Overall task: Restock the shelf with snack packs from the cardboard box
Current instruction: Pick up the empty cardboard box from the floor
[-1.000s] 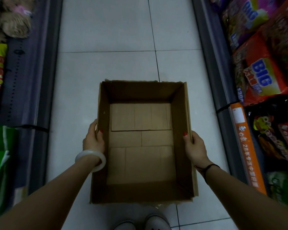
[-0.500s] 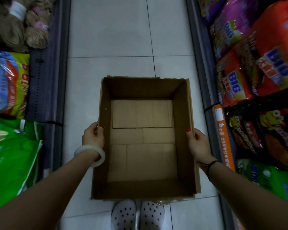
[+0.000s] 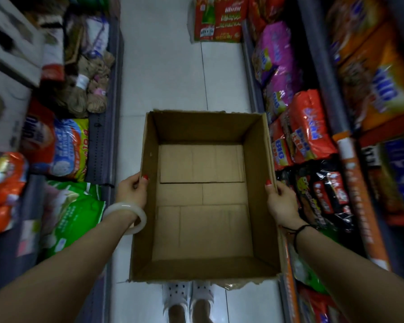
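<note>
An open brown cardboard box (image 3: pixel 202 131) hangs above the aisle floor, and I see only bare cardboard flaps inside it. My left hand (image 3: pixel 132 190) grips its left wall, thumb hooked over the rim. My right hand (image 3: pixel 281 202) grips the right wall the same way. Snack packs fill the shelf on the right: red packs marked BIG (image 3: pixel 306 127), pink packs (image 3: pixel 280 66) and black packs (image 3: pixel 324 194).
The left shelf holds green bags (image 3: pixel 72 215), a blue and yellow bag (image 3: pixel 69 148) and brown bundles (image 3: pixel 91 87). A red and green case (image 3: pixel 217 19) stands on the white tiled floor (image 3: pixel 163 78) ahead. My white shoes (image 3: pixel 188 297) show below the box.
The box has been lifted higher with both hands still on its walls. My view has risen and tilted up, so more of both shelves and the far end of the aisle show.
</note>
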Available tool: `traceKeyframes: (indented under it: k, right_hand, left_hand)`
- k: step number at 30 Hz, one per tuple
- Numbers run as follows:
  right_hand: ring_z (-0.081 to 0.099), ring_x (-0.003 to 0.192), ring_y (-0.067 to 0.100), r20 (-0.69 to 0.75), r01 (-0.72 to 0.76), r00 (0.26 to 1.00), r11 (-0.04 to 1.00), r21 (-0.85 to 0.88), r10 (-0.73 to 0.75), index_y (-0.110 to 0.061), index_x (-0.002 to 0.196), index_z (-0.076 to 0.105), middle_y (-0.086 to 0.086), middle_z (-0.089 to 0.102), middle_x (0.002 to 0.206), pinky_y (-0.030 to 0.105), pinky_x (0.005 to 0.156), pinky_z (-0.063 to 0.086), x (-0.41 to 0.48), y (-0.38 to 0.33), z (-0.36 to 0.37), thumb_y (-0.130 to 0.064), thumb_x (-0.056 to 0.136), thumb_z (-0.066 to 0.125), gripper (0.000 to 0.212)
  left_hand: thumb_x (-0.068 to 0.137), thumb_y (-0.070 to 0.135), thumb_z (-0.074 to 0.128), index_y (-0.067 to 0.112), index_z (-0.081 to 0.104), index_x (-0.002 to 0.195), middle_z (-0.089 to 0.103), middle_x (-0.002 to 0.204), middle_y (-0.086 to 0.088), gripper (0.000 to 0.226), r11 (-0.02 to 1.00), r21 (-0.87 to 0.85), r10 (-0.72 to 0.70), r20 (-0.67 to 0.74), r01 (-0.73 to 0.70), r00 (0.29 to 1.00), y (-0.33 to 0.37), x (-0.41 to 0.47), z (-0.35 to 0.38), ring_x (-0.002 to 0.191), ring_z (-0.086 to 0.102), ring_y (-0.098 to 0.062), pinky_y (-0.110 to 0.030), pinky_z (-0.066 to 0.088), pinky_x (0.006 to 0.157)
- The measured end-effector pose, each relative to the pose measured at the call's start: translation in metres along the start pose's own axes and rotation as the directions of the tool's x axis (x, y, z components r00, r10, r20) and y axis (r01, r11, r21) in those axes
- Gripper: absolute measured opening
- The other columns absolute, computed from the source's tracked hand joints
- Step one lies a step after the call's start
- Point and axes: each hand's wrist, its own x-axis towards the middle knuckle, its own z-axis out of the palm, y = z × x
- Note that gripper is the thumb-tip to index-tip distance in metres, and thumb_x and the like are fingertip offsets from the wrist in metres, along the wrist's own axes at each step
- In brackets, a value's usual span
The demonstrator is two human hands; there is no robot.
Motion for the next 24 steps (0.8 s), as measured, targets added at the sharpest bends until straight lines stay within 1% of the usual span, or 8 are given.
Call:
traceKeyframes:
  k: [2, 5, 9, 11, 15, 18, 21, 24]
  right_hand:
    - [0.04, 0.056, 0.01, -0.026, 0.021, 0.999, 1.0, 0.004, -0.021, -0.014, 0.091, 0.059, -0.002, 0.045, 0.063, 0.023, 0.05, 0.029, -0.008, -0.024, -0.017, -0.021, 0.098, 0.046, 0.016]
    - [0.041, 0.059, 0.01, -0.061, 0.045, 0.997, 0.999, 0.023, -0.043, -0.005, 0.104, 0.064, -0.004, 0.046, 0.065, 0.021, 0.052, 0.03, -0.017, -0.06, -0.042, -0.021, 0.098, 0.048, 0.023]
    - [0.05, 0.085, 0.021, -0.089, 0.093, 0.992, 0.994, 0.05, -0.088, -0.002, 0.111, 0.063, 0.005, 0.056, 0.085, 0.027, 0.072, 0.038, -0.029, -0.107, -0.07, -0.022, 0.097, 0.049, 0.028]
    - [0.05, 0.087, 0.022, -0.103, 0.113, 0.989, 0.991, 0.069, -0.105, -0.002, 0.11, 0.064, 0.009, 0.056, 0.088, 0.028, 0.077, 0.037, -0.034, -0.128, -0.082, -0.02, 0.097, 0.05, 0.026]
    - [0.05, 0.078, 0.021, -0.072, 0.156, 0.986, 0.984, 0.089, -0.149, -0.011, 0.093, 0.06, 0.008, 0.053, 0.079, 0.025, 0.066, 0.037, -0.043, -0.165, -0.106, -0.019, 0.098, 0.048, 0.015]
    - [0.047, 0.071, 0.019, -0.05, 0.157, 0.987, 0.984, 0.089, -0.153, -0.012, 0.086, 0.056, 0.007, 0.049, 0.077, 0.023, 0.053, 0.031, -0.048, -0.19, -0.119, -0.02, 0.098, 0.047, 0.017]
    - [0.046, 0.064, 0.016, -0.072, 0.169, 0.984, 0.981, 0.095, -0.162, -0.013, 0.092, 0.057, 0.001, 0.047, 0.069, 0.023, 0.052, 0.031, -0.05, -0.214, -0.131, -0.018, 0.099, 0.047, 0.014]
    - [0.045, 0.059, 0.016, -0.082, 0.191, 0.98, 0.977, 0.09, -0.184, -0.012, 0.09, 0.058, 0.001, 0.047, 0.065, 0.024, 0.051, 0.032, -0.048, -0.237, -0.142, -0.018, 0.098, 0.047, 0.015]
  left_hand:
    - [0.096, 0.017, 0.048, 0.006, 0.065, 0.116, 0.062, 0.09, -0.008, 0.028, 0.999, -0.019, 0.033, -0.009, -0.033, 0.999, 0.028, -0.013, -0.014, 0.082, 0.058, -0.024, -0.029, 0.043, 0.074]
    - [0.095, 0.018, 0.05, 0.016, 0.067, 0.087, 0.057, 0.074, -0.011, 0.019, 0.996, -0.012, 0.093, -0.016, -0.094, 0.995, 0.065, -0.029, -0.034, 0.068, 0.053, -0.023, -0.03, 0.04, 0.063]
    - [0.095, 0.021, 0.05, 0.024, 0.065, 0.077, 0.06, 0.072, -0.011, 0.023, 0.991, -0.021, 0.134, -0.015, -0.134, 0.991, 0.115, -0.045, -0.058, 0.066, 0.055, -0.024, -0.033, 0.044, 0.062]
    - [0.094, 0.022, 0.051, 0.024, 0.066, 0.077, 0.061, 0.075, -0.012, 0.023, 0.99, -0.013, 0.143, -0.03, -0.143, 0.989, 0.139, -0.051, -0.068, 0.07, 0.057, -0.026, -0.04, 0.05, 0.069]
    - [0.093, 0.023, 0.052, 0.017, 0.067, 0.085, 0.063, 0.076, -0.014, 0.018, 0.986, -0.006, 0.164, -0.061, -0.165, 0.985, 0.178, -0.059, -0.086, 0.073, 0.06, -0.029, -0.049, 0.053, 0.076]
    - [0.093, 0.023, 0.052, 0.008, 0.07, 0.097, 0.065, 0.08, -0.014, 0.023, 0.985, -0.028, 0.166, -0.075, -0.168, 0.983, 0.204, -0.066, -0.097, 0.076, 0.061, -0.03, -0.045, 0.053, 0.078]
    - [0.094, 0.02, 0.051, 0.014, 0.063, 0.078, 0.059, 0.077, -0.014, 0.021, 0.981, -0.013, 0.195, -0.063, -0.196, 0.979, 0.232, -0.073, -0.106, 0.071, 0.055, -0.025, -0.035, 0.047, 0.07]
    - [0.095, 0.019, 0.049, 0.026, 0.051, 0.064, 0.055, 0.073, -0.009, 0.032, 0.979, -0.027, 0.202, -0.07, -0.204, 0.977, 0.259, -0.074, -0.113, 0.067, 0.053, -0.022, -0.034, 0.047, 0.073]
